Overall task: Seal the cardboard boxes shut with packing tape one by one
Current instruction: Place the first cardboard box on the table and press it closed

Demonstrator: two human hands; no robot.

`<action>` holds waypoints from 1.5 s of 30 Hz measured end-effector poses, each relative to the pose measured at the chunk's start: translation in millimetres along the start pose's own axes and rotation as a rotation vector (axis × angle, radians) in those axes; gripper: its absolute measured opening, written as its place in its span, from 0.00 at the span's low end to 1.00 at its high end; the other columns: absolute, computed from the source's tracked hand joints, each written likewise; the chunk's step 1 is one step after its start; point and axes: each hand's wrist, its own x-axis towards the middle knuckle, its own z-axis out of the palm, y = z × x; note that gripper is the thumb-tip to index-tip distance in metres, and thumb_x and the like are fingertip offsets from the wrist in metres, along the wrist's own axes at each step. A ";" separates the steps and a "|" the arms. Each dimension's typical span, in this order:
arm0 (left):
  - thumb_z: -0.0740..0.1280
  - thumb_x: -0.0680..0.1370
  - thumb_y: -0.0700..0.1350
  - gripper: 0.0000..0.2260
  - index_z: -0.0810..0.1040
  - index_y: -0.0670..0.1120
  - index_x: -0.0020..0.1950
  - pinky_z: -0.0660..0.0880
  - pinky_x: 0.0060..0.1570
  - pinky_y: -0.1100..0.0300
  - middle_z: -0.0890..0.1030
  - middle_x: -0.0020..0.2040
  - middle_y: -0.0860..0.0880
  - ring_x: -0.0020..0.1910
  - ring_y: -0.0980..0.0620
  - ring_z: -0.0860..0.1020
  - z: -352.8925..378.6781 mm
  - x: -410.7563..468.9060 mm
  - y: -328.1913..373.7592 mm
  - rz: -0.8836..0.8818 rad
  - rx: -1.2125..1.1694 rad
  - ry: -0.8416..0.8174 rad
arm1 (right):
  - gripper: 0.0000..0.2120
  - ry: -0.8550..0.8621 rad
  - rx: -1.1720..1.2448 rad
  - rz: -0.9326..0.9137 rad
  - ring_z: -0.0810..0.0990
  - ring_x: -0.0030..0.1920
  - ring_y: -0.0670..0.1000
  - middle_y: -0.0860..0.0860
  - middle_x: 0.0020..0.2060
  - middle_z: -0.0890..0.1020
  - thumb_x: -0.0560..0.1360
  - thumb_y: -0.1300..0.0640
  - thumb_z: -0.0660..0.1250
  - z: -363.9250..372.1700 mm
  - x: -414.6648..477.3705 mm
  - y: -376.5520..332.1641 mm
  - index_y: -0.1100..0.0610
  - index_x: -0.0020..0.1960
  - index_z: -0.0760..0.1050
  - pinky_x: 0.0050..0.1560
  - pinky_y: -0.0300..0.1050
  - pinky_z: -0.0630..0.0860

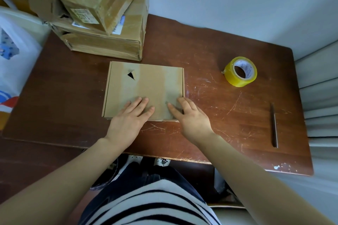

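Note:
A flat cardboard box (146, 82) lies closed in the middle of the brown table (210, 51), with a small torn hole near its far left corner. My left hand (130, 117) rests flat on the lid near the front edge, fingers straight. My right hand (190, 115) presses flat on the lid's front right corner. A yellow roll of packing tape (240, 71) stands on the table to the right of the box, apart from both hands.
A stack of taped cardboard boxes (106, 23) fills the far left of the table. A thin dark stick (274, 124) lies near the right edge. A white plastic bag (12, 56) sits off the table's left side.

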 end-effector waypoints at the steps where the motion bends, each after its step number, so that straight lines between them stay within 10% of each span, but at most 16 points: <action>1: 0.81 0.61 0.34 0.27 0.82 0.44 0.58 0.78 0.54 0.43 0.79 0.62 0.40 0.60 0.39 0.78 -0.2 -0.1 0.0 -0.001 0.002 0.001 | 0.39 -0.011 0.004 -0.010 0.47 0.77 0.53 0.53 0.77 0.50 0.75 0.66 0.62 -0.7 -1.2 2.7 0.44 0.78 0.48 0.72 0.49 0.58; 6: 0.80 0.62 0.34 0.26 0.82 0.45 0.59 0.78 0.55 0.43 0.79 0.62 0.40 0.61 0.40 0.78 -1.5 0.3 0.0 0.001 0.004 -0.001 | 0.36 -0.051 0.011 -0.058 0.48 0.77 0.52 0.53 0.78 0.52 0.74 0.67 0.64 -8.0 -2.7 8.9 0.50 0.77 0.56 0.68 0.51 0.69; 26: 0.82 0.60 0.35 0.27 0.83 0.46 0.58 0.79 0.53 0.45 0.79 0.62 0.41 0.60 0.41 0.78 -1.5 1.0 -0.8 0.012 0.001 0.000 | 0.37 0.039 -0.016 -0.004 0.51 0.75 0.55 0.55 0.75 0.55 0.76 0.63 0.62 -5.9 2.9 -3.9 0.43 0.77 0.49 0.73 0.50 0.53; 32: 0.81 0.64 0.40 0.22 0.83 0.45 0.57 0.81 0.48 0.46 0.79 0.62 0.42 0.61 0.41 0.78 -12.2 1.7 0.4 -0.013 -0.117 -0.031 | 0.26 0.053 0.054 -0.036 0.57 0.75 0.54 0.54 0.74 0.63 0.73 0.64 0.64 -11.6 1.7 2.1 0.52 0.71 0.70 0.74 0.48 0.52; 39: 0.66 0.78 0.50 0.24 0.70 0.40 0.71 0.64 0.68 0.49 0.67 0.73 0.42 0.74 0.42 0.61 -19.8 14.0 -16.4 -0.433 -0.357 0.017 | 0.30 0.130 0.329 -0.012 0.66 0.69 0.54 0.52 0.70 0.69 0.70 0.71 0.58 -32.8 40.9 -27.0 0.57 0.71 0.68 0.63 0.47 0.70; 45: 0.68 0.72 0.64 0.48 0.45 0.41 0.78 0.46 0.74 0.47 0.48 0.78 0.39 0.77 0.42 0.47 -17.8 40.7 -36.5 -0.841 -0.388 -0.134 | 0.29 0.046 0.400 -0.068 0.60 0.72 0.57 0.56 0.74 0.59 0.76 0.69 0.55 -37.4 84.8 -61.7 0.60 0.76 0.56 0.69 0.46 0.62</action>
